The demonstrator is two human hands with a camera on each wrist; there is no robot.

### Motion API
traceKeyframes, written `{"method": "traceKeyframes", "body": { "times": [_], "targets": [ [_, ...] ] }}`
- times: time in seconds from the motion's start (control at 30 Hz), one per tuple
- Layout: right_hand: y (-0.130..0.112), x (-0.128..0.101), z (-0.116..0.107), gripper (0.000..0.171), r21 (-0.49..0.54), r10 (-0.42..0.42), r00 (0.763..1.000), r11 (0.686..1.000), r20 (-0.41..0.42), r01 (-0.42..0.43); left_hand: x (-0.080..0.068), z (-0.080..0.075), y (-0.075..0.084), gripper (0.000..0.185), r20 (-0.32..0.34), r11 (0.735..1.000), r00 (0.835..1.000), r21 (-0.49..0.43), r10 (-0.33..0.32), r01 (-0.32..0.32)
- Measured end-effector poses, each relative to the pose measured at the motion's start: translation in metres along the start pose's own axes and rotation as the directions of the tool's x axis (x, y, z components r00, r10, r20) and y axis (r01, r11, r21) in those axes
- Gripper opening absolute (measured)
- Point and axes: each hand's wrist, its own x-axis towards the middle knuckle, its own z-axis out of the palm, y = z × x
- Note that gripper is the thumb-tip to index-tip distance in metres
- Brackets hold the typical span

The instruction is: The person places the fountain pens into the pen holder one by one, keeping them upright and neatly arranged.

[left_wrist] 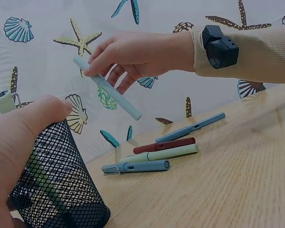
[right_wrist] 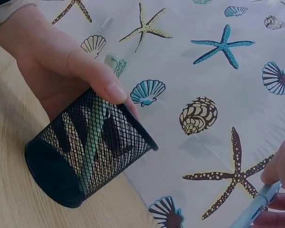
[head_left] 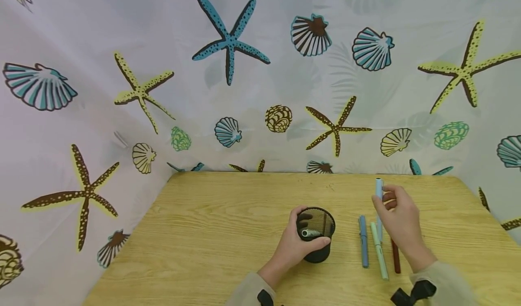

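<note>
Left hand (head_left: 290, 248): we wrap our fingers around the black mesh pen cup (head_left: 316, 234).
Right hand (head_left: 398, 222): we pinch a light blue pen (head_left: 379, 189) in the air.

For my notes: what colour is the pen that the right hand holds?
Light blue pen; the left wrist view shows it best.

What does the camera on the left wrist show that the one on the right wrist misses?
Only the left wrist view shows four pens lying on the wooden table, and the whole right hand pinching a light blue pen in the air. Only the right wrist view shows the left hand from outside, fingers wrapped round the cup's rim. Both show the black mesh cup with a green pen inside, and the seashell curtain.
</note>
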Motion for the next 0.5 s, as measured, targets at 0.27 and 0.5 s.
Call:
{"method": "traceKeyframes", "body": {
  "times": [0.27, 0.5],
  "targets": [
    [-0.022, 0.007, 0.015, 0.028, 0.110, 0.020, 1.000, 0.994, -0.005, -0.020, 0.000, -0.001, 0.002, 0.081, 0.001, 1.000, 1.000, -0.004, 0.006, -0.006],
    [-0.041, 0.011, 0.025, 0.030, 0.196, -0.039, 0.999, 0.980, -0.009, 0.040, -0.001, 0.000, 0.003, 0.082, 0.004, 1.000, 1.000, 0.011, 0.008, -0.008]
  ]
}}
